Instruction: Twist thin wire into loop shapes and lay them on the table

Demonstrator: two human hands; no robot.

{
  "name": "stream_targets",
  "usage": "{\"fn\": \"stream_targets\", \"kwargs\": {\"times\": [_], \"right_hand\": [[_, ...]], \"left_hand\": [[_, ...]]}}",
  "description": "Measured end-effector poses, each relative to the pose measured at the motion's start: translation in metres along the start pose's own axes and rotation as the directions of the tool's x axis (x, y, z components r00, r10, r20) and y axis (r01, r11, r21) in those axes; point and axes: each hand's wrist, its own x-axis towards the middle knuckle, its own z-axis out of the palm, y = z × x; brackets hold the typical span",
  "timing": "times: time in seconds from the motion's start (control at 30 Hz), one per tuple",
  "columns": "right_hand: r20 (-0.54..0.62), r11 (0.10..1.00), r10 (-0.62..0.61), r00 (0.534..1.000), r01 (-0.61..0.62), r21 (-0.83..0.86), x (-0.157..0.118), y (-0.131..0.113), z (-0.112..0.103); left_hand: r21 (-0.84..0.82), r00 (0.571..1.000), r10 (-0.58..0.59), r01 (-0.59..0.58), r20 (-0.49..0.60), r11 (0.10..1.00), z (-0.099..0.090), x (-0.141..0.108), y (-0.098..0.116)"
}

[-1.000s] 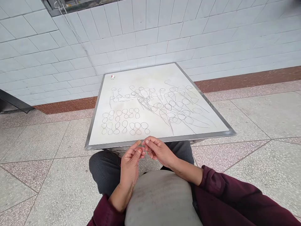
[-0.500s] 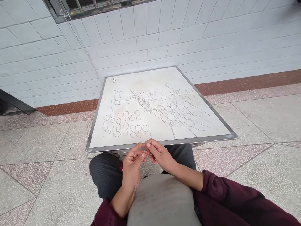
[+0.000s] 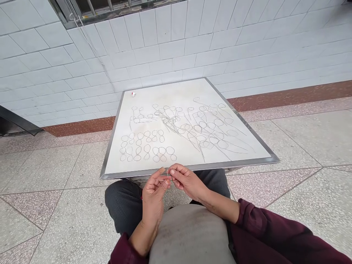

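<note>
My left hand (image 3: 154, 190) and my right hand (image 3: 188, 180) meet just in front of the table's near edge, above my lap. Both pinch a thin wire (image 3: 168, 173), which curves in a small loop between the fingertips. On the white tabletop (image 3: 170, 88) lie many thin wire pieces. Several figure-eight wire shapes (image 3: 147, 151) stand in two rows at the near left. Long-tailed wire loops (image 3: 210, 125) overlap in a loose pile at the middle and right.
A small white and red object (image 3: 133, 94) sits at the table's far left corner. Grey metal trim (image 3: 247, 161) borders the tabletop. Behind it rises a white tiled wall (image 3: 170, 47) with a barred window (image 3: 110, 5). My knees are under the near edge.
My fingertips have shifted slightly apart, and the wire loop between them has changed its shape and angle. The wire pieces on the table have not moved.
</note>
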Motion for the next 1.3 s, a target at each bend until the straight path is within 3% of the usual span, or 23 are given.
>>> {"fn": "stream_targets", "kwargs": {"times": [0.13, 0.27, 0.43, 0.57, 0.83, 0.93, 1.07, 1.3], "right_hand": [[0.042, 1.0, 0.003, 0.999, -0.002, -0.02, 0.0, 0.004, 0.001], [0.085, 0.995, 0.019, 0.996, -0.011, -0.102, 0.0, 0.005, -0.002], [0.195, 0.98, -0.05, 0.98, 0.086, -0.179, -0.001, 0.005, -0.008], [0.144, 0.963, -0.104, 0.984, 0.136, -0.232, 0.0, 0.005, -0.01], [0.03, 0.967, -0.194, 0.981, 0.196, -0.163, 0.003, -0.007, -0.007], [0.027, 0.966, -0.232, 0.972, 0.233, -0.113, 0.004, -0.007, -0.007], [0.033, 0.962, -0.264, 0.964, 0.266, -0.067, 0.003, -0.009, -0.008], [0.107, 0.889, -0.29, 0.951, 0.309, -0.337, -0.003, -0.017, -0.008]], "left_hand": [[-0.032, 1.0, 0.006, -0.006, -0.008, 0.999, 0.002, 0.001, 0.001], [0.046, 1.0, 0.029, -0.029, -0.011, 0.999, 0.0, 0.001, 0.006], [0.156, 0.997, 0.067, -0.061, -0.032, 0.986, -0.006, 0.002, 0.012], [0.214, 0.996, 0.063, -0.05, -0.057, 0.975, -0.008, 0.003, 0.015], [0.476, 0.985, 0.084, -0.147, 0.151, 0.867, -0.013, 0.001, 0.012], [0.576, 0.978, 0.108, -0.193, 0.178, 0.794, -0.017, 0.001, 0.009], [0.604, 0.975, 0.116, -0.21, 0.191, 0.769, -0.019, 0.001, 0.011], [0.666, 0.958, 0.091, -0.254, 0.271, 0.701, -0.014, -0.004, 0.017]]}}
